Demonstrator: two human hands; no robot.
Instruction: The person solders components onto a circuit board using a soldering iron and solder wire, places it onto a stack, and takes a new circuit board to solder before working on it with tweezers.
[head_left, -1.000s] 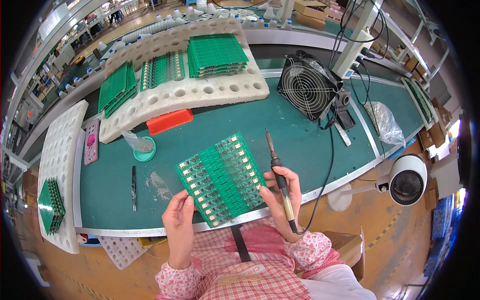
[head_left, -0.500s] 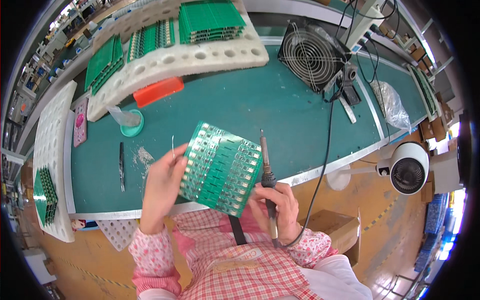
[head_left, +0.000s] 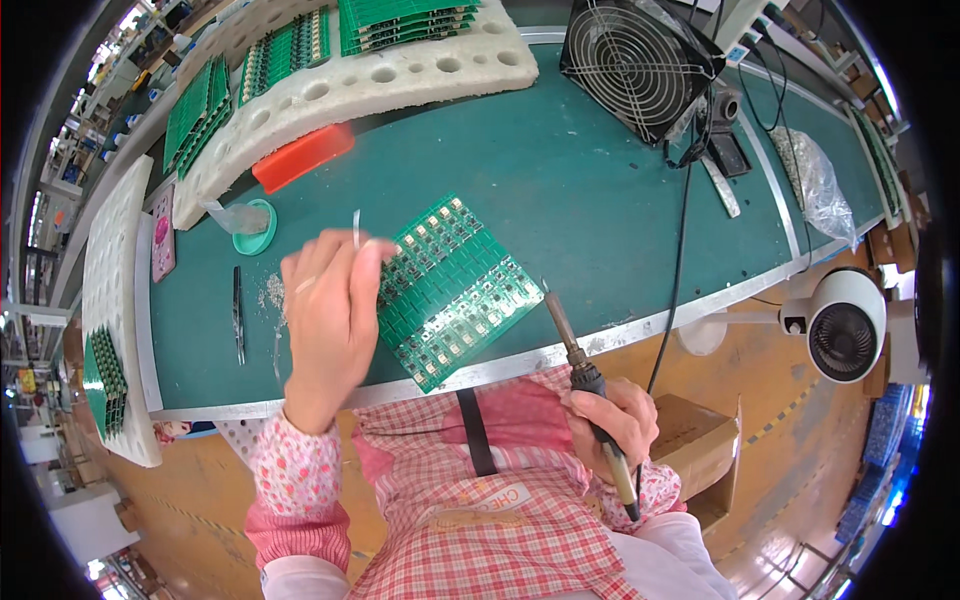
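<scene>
A green circuit board (head_left: 458,295) with rows of small components appears to lie on the bench, turned at an angle, its near corner over the metal front edge. My left hand (head_left: 330,315) is beside the board's left side, closed on a thin silvery wire that looks like solder (head_left: 356,228), whose end sticks up above the fingers. Whether the fingers also touch the board I cannot tell. To the right of the board, my right hand (head_left: 615,425) is wrapped round a soldering iron (head_left: 588,380). The iron's tip points up and left, close to the board's right corner but apart from it.
White foam racks (head_left: 400,78) hold several green boards (head_left: 405,22). Left of my left hand are tweezers (head_left: 238,315), a small green-rimmed dish (head_left: 255,228) and a red tray (head_left: 303,157). A black fan (head_left: 640,70) stands far right; the iron's cord (head_left: 680,270) runs nearby.
The board has turned and gone from my raised hands down toward the bench. My left hand has shifted up off its edge. My right hand has moved right with the soldering iron.
</scene>
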